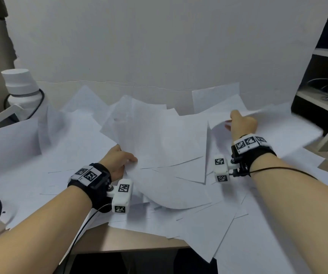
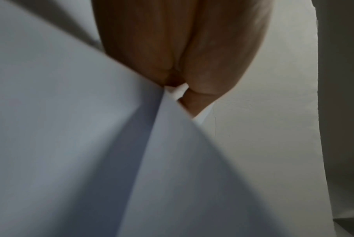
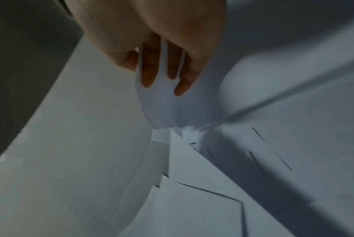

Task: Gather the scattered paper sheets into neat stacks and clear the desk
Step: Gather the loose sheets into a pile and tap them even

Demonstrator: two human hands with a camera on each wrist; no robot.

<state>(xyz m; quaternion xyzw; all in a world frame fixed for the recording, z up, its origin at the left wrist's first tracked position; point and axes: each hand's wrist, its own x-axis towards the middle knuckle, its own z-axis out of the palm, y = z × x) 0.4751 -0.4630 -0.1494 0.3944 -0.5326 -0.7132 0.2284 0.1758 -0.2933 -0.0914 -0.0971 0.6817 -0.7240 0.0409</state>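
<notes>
Plainly the gathering had only begun: loose white paper sheets (image 1: pixel 159 147) covered the beige wooden desk (image 1: pixel 139 240), some overhanging its front edge. The left hand (image 1: pixel 117 161) pinched a central bundle; the right hand (image 1: pixel 242 123) pinched one lifted white sheet (image 1: pixel 277 123). Next, I judged, that sheet wanted carrying leftward onto the bundle, with the white bottle (image 1: pixel 21 89) and dark open shelf (image 1: pixel 321 91) crowding both sides.

From my seat, the left hand (image 1: pixel 117 161) has its fingers tucked under the paper sheets (image 1: pixel 159 147), so I can't see them. The sheet (image 1: pixel 289 127) lifted by the right hand (image 1: pixel 242 123) is smeared by motion blur (its far edge most of all). The desk (image 1: pixel 139 242) is mostly buried, and the white bottle (image 1: pixel 21 89) at the left probably stands on it, though its base is hidden.
</notes>
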